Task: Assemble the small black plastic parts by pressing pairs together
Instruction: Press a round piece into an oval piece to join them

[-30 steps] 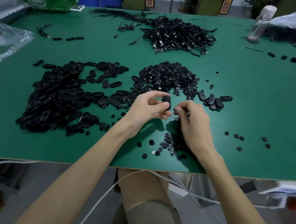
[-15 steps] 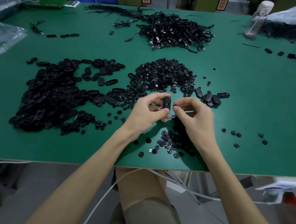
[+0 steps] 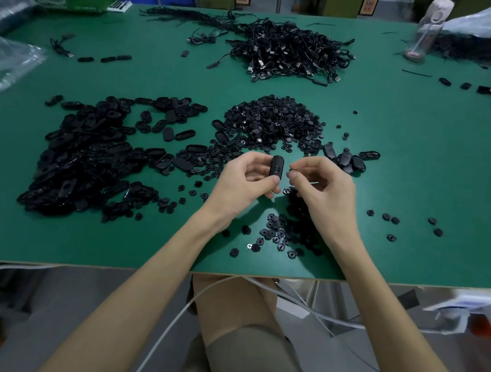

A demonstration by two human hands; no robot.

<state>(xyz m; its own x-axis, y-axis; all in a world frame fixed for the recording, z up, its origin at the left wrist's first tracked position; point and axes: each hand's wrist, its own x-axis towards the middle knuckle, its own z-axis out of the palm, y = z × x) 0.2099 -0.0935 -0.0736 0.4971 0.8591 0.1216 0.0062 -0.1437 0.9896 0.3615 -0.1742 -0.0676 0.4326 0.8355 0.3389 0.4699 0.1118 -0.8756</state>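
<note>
1. Oval black part (image 3: 276,166) is standing upright, glossy, with a small mark showing mid-face.
2. Left grip (image 3: 247,183) is pinching it between thumb and fingers above the worktop (image 3: 421,174).
3. Right grip (image 3: 322,191) is curling just beside it; I cannot tell whether it holds anything.

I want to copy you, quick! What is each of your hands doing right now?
Left hand: holds an oval part.
Right hand: fingers pinched; cannot tell if holding anything.
</note>
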